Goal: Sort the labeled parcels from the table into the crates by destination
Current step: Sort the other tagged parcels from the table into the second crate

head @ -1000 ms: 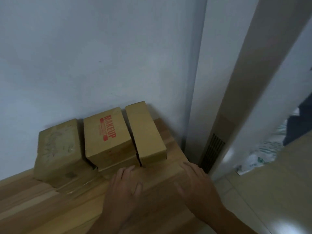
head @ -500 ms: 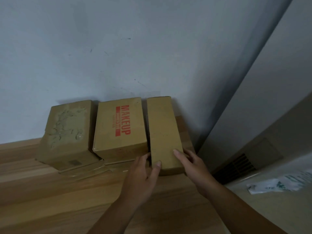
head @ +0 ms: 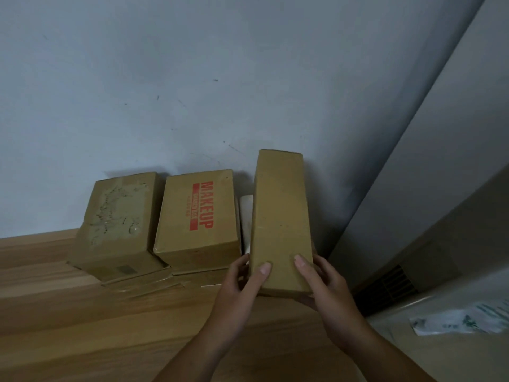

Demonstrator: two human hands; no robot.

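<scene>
Grey wall (head: 192,78) stands behind a wooden worktop (head: 82,326). Three brown boxes are lined up by that wall.

The long box (head: 281,216) is on the right of the row, and both hands hold its near end. The left hand (head: 237,288) grips the left side, with its thumb on top. The right hand (head: 327,293) grips the right side, thumb on top too, and its fingers (head: 305,300) curl under the box. The far end points up at the wall. I cannot tell if that end touches the worktop.

Just beside it on the left sits the red-word box (head: 198,216), which says MAKEUP. A white thing (head: 246,216) peeks out between these two. The scuffed box (head: 118,221) sits at the left end, close against the red-word box.

Down on the right is the floor (head: 413,354), with a crumpled bag (head: 457,321) lying on it.
</scene>
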